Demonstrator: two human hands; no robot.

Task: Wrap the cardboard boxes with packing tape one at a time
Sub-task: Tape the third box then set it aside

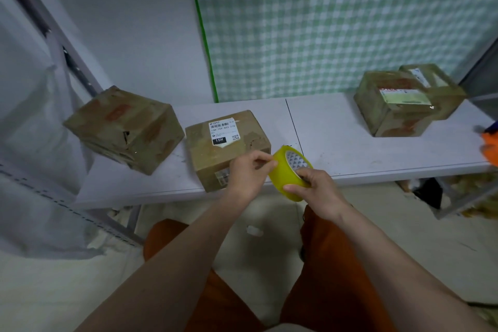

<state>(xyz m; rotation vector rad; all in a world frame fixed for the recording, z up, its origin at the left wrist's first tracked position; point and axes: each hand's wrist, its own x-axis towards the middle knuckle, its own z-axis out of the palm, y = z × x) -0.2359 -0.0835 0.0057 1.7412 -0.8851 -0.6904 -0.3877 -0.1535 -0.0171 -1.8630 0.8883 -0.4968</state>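
- white table (350, 148) runs left to right in front of me, backed by a grey wall and a green checked curtain (336, 21) on the right.
- nearest to me on the table sits the labelled box (227, 149), just left of my hands; i judge it to be the one up for wrapping, since it lies within easy reach.
- further left, a second box (125, 128) overhangs the table's left end at a tilt.
- far right, two boxes (404, 101) stand touching; they look glossy, so i guess they are already taped, though i cannot be sure.
- the yellow tape roll (289, 174) is held in the air just over the near table edge, right of the labelled box and not touching it.
- my right hand (316, 193) grips the roll from below and behind, thumb on the outer band and fingers curled at the core, which steadies it.
- my left hand (249, 172) reaches in from the left, thumb and forefinger pinched together at the roll's rim, apparently picking for the loose tape end; the remaining fingers are curled in.
- both forearms stretch forward above my orange-clad knees, wrists angled toward each other.
- no tape strip shows pulled free yet.
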